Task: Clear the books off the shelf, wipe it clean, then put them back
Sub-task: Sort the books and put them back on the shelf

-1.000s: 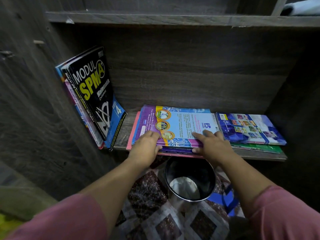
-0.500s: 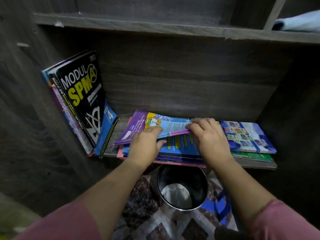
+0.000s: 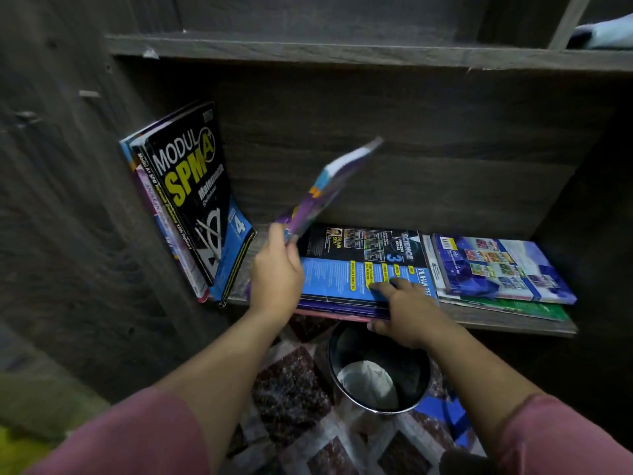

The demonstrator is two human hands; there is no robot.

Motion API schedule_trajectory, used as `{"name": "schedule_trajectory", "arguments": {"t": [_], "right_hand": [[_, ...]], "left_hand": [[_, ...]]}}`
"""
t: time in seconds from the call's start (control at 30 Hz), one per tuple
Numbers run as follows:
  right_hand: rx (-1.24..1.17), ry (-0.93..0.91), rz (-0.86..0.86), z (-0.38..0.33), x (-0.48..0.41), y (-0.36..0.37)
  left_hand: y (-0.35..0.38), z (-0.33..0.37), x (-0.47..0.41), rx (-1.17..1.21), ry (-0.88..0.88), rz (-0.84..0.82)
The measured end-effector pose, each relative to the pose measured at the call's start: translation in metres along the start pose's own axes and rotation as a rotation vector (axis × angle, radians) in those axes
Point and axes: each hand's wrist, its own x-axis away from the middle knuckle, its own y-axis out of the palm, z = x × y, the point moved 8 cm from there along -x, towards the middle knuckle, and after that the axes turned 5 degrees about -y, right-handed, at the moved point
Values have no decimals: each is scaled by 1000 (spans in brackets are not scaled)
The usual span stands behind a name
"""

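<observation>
Scene: a dark wood-grain shelf [image 3: 513, 324] seen from above, with books on it. A person's two arms in pink sleeves reach in.
Left hand: the left hand [image 3: 277, 269] is clenched round the lower corner of a thin purple book [image 3: 325, 193]. The book is clear of the pile, tilted steeply with its far corner high and blurred. A corner hold suits such a light, floppy paperback and, by my reading, lets it be swung out of the shelf.
Right hand: the right hand [image 3: 407, 313] grasps the front edge of the middle stack [image 3: 363, 269]. Its fingers lie on the glossy blue and black science cover and its thumb is tucked under the edge. It probably steadies the pile, or is readying the next lift.
Other books: to the right, just beside the middle stack, lies a second flat pile [image 3: 496, 269], a shiny blue cover over a green one. At the left, leaning books [image 3: 191, 193] rest at a slant against the side wall, the front one black with yellow lettering.
Below the shelf: a round, dark, shiny-rimmed bin [image 3: 380, 368] with pale lining stands on a patterned rug [image 3: 291, 389].
Progress: a judgement only. This looks like the clearing stage, with most books on the shelf and no wiping cloth in view.
</observation>
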Motion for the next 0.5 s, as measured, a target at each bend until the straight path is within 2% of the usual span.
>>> {"name": "schedule_trajectory", "arguments": {"t": [0.13, 0.33, 0.4, 0.5], "right_hand": [[62, -4, 12, -5, -5, 1], [155, -15, 15, 1, -11, 0], [173, -12, 18, 3, -10, 0], [191, -13, 15, 3, -10, -2]], "left_hand": [[-27, -24, -9, 86, -147, 199], [-65, -65, -24, 115, -338, 415], [-68, -65, -25, 66, -342, 392], [-65, -64, -30, -130, -417, 241]]}}
